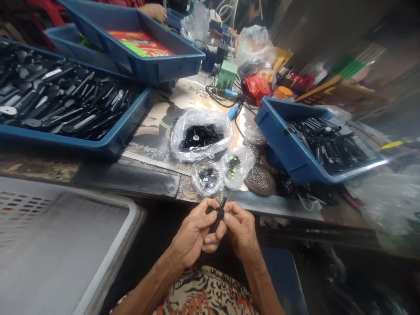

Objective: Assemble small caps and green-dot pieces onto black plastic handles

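Note:
My left hand (194,232) and my right hand (241,227) meet just below the table's front edge, both pinched on one small black plastic part (219,213) that sticks up between the fingertips. Right in front of them on the table lie a large clear bag of black round parts (201,135), a small bag of black bits (207,178) and a small bag with green-and-black pieces (234,166). A round dish of small screws (260,179) sits beside the bags.
A blue tray of black tool parts (62,105) fills the left; another blue tray of black parts (323,144) stands at the right. A white slatted crate (59,245) is at my lower left. Stacked blue trays (138,48), cables and a co-worker's hand (154,11) are at the back.

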`<move>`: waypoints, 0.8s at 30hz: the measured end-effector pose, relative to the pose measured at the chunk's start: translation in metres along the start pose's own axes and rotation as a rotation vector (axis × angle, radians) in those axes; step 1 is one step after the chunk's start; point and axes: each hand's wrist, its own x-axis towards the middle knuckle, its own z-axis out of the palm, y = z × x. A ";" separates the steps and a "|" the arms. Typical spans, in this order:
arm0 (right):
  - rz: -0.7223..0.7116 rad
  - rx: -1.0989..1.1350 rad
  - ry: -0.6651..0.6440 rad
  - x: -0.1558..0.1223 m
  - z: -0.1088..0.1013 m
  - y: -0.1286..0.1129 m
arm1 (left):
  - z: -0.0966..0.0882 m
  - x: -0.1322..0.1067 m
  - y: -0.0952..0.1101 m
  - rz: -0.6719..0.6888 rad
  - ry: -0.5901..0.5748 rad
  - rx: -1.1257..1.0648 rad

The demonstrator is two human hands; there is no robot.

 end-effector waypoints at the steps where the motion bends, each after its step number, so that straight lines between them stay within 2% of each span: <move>1: 0.013 -0.004 -0.006 0.000 0.000 0.000 | -0.001 0.000 0.000 0.001 -0.003 0.004; 5: 0.066 -0.014 -0.029 0.000 -0.003 0.002 | -0.004 -0.001 -0.003 0.008 -0.018 0.009; 10: 0.144 0.087 -0.148 0.002 -0.010 -0.004 | -0.006 -0.004 -0.004 0.000 -0.041 0.008; 16: 0.394 0.259 -0.330 0.008 -0.022 -0.013 | -0.004 -0.006 -0.004 -0.014 -0.039 0.083; 24: 0.416 0.327 -0.388 0.006 -0.030 -0.005 | -0.001 -0.007 -0.003 -0.022 -0.005 0.218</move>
